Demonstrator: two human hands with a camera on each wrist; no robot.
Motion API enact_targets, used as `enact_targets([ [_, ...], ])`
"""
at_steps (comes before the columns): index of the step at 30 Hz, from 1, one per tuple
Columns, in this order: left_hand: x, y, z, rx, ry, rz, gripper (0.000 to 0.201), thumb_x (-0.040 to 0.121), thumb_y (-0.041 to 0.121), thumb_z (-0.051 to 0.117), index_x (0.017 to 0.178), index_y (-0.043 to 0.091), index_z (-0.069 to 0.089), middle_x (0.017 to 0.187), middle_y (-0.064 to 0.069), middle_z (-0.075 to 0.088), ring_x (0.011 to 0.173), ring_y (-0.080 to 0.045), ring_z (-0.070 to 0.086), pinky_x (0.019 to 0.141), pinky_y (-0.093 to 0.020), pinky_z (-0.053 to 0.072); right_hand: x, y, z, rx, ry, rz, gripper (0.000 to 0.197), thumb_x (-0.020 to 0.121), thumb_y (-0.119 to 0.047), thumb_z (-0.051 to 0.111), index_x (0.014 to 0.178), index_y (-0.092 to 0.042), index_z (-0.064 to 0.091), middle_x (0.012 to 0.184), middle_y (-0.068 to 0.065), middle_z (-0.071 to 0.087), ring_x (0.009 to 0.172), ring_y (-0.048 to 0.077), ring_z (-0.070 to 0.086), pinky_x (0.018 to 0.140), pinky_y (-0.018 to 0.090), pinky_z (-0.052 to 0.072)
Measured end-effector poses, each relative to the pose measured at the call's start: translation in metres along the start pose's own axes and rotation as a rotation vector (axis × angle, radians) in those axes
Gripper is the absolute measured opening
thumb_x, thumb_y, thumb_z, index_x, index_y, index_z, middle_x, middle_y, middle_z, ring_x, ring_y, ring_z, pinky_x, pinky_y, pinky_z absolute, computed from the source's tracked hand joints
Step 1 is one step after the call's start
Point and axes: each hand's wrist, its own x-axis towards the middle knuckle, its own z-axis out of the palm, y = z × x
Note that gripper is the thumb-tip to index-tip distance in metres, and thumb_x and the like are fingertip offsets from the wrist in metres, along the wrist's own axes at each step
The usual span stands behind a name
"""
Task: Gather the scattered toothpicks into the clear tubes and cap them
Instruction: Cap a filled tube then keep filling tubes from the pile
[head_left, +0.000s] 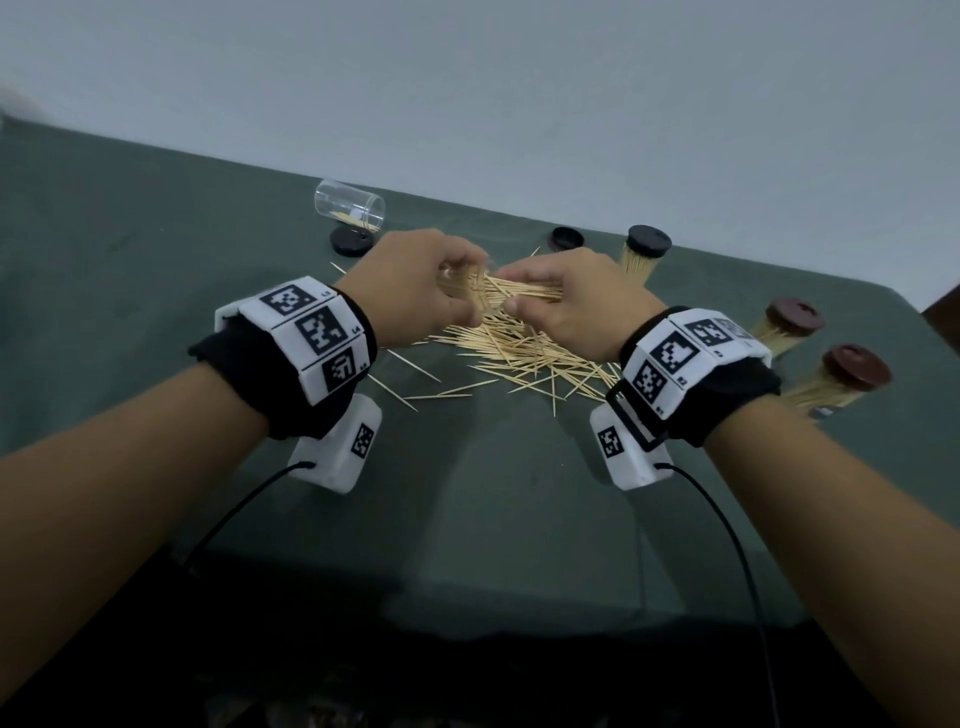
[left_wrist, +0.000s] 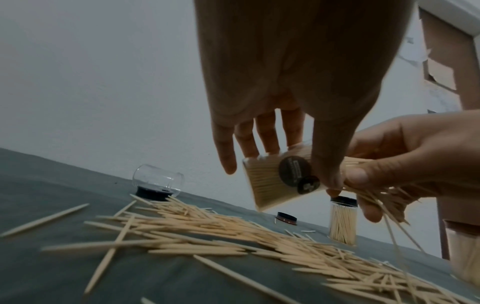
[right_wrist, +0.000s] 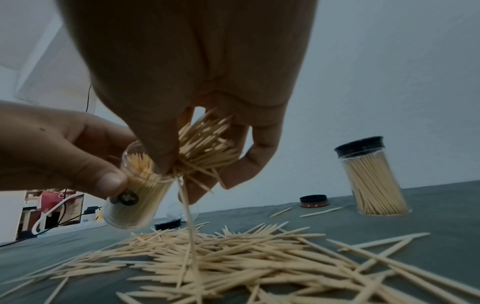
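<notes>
I see L hand (head_left: 415, 291) gripping a clear tube (left_wrist: 283, 181), tilted, part-filled w/ toothpicks, held above the pile. R hand (head_left: 566, 306) pinches a toothpick bundle (right_wrist: 205, 148) at its mouth. Loose toothpicks (head_left: 519, 358), thin pointed wood, lie on green cloth (head_left: 156, 291). Black-capped tube (right_wrist: 374, 179) stands full; empty tube (head_left: 350, 210) lies sideways nr black cap (head_left: 353, 242).

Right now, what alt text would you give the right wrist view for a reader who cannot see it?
The right hand pushes a bunch of toothpicks towards the mouth of a tilted clear tube held by the left hand. Below, loose toothpicks cover a green cloth; behind stand a capped full tube and a loose cap.
</notes>
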Motion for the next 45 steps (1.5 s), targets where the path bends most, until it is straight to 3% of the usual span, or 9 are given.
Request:
enact_targets([
  [8, 0.002, -0.007, -0.002, 0.021, 0.014, -0.065, 0.057, 0.076, 0.038, 0.079, 0.129, 0.028, 0.060, 0.123, 0.003, 0.062, 0.115, -0.015, 0.055, 0.097, -0.027, 0.039, 0.003, 0.003, 0.000, 0.020, 0.069, 0.065, 0.044, 0.081, -0.038, 0.075, 0.121, -0.039, 0.056, 0.106, -0.013, 0.060, 0.103, 0.006, 0.054, 0.091, 0.028, 0.043],
  [13, 0.002, -0.003, 0.001, -0.005, -0.009, -0.053, 0.049, 0.075, 0.037, 0.080, 0.121, 0.031, 0.064, 0.114, 0.007, 0.063, 0.109, -0.011, 0.055, 0.091, -0.023, 0.037, 0.005, -0.001, 0.002, 0.030, 0.088, 0.027, 0.027, 0.082, -0.036, 0.076, 0.108, -0.035, 0.070, 0.093, -0.022, 0.062, 0.086, -0.003, 0.056, 0.075, 0.014, 0.039],
  [20, 0.003, -0.012, -0.006, -0.012, 0.006, -0.128, 0.049, 0.075, 0.037, 0.081, 0.121, 0.030, 0.064, 0.116, 0.008, 0.064, 0.111, -0.013, 0.057, 0.096, -0.030, 0.042, 0.006, 0.006, -0.001, 0.070, 0.102, 0.083, 0.026, 0.081, -0.040, 0.075, 0.107, -0.040, 0.068, 0.095, -0.010, 0.063, 0.085, 0.003, 0.056, 0.078, 0.024, 0.045],
  [25, 0.001, -0.002, 0.000, -0.001, -0.028, -0.062, 0.045, 0.075, 0.036, 0.080, 0.118, 0.027, 0.066, 0.107, 0.009, 0.064, 0.104, -0.012, 0.057, 0.090, -0.024, 0.039, 0.004, -0.001, 0.005, 0.056, 0.113, 0.023, 0.021, 0.085, -0.021, 0.071, 0.101, -0.033, 0.074, 0.079, -0.024, 0.063, 0.071, -0.012, 0.055, 0.062, -0.001, 0.035],
  [27, 0.000, -0.002, 0.002, 0.009, -0.027, -0.056, 0.046, 0.075, 0.037, 0.080, 0.118, 0.027, 0.066, 0.107, 0.007, 0.063, 0.104, -0.013, 0.057, 0.088, -0.023, 0.038, 0.003, -0.004, 0.007, 0.056, 0.121, 0.009, 0.028, 0.084, -0.016, 0.069, 0.107, -0.031, 0.073, 0.087, -0.019, 0.066, 0.074, -0.011, 0.057, 0.067, -0.002, 0.036],
  [31, -0.002, -0.001, -0.002, -0.036, -0.015, -0.068, 0.050, 0.075, 0.037, 0.080, 0.122, 0.030, 0.064, 0.105, 0.012, 0.063, 0.103, -0.007, 0.055, 0.088, -0.021, 0.035, 0.005, -0.004, 0.008, 0.028, 0.119, 0.048, 0.058, 0.082, -0.022, 0.076, 0.135, -0.033, 0.055, 0.109, -0.009, 0.060, 0.099, 0.006, 0.057, 0.093, 0.020, 0.046],
  [37, -0.001, -0.001, -0.004, -0.066, -0.021, -0.082, 0.052, 0.075, 0.038, 0.080, 0.124, 0.029, 0.063, 0.111, 0.011, 0.066, 0.109, -0.010, 0.058, 0.095, -0.026, 0.040, 0.002, -0.006, 0.007, 0.040, 0.121, 0.057, 0.036, 0.088, -0.028, 0.070, 0.123, -0.035, 0.065, 0.104, -0.019, 0.060, 0.092, 0.000, 0.054, 0.079, 0.014, 0.037],
  [42, 0.002, -0.006, -0.003, -0.076, 0.007, -0.152, 0.055, 0.076, 0.039, 0.080, 0.126, 0.028, 0.062, 0.115, 0.009, 0.064, 0.109, -0.011, 0.057, 0.089, -0.023, 0.039, 0.005, -0.003, 0.005, 0.125, -0.013, 0.047, 0.062, 0.086, -0.016, 0.067, 0.141, -0.034, 0.046, 0.138, -0.010, 0.052, 0.106, 0.006, 0.059, 0.099, 0.029, 0.048],
  [45, 0.002, -0.009, -0.003, -0.080, 0.019, -0.183, 0.056, 0.075, 0.040, 0.081, 0.126, 0.029, 0.062, 0.115, 0.009, 0.064, 0.108, -0.011, 0.057, 0.090, -0.024, 0.041, 0.005, -0.002, 0.003, 0.126, -0.099, 0.063, 0.077, 0.078, -0.031, 0.079, 0.145, -0.032, 0.041, 0.142, -0.010, 0.048, 0.117, 0.009, 0.056, 0.103, 0.034, 0.046],
])
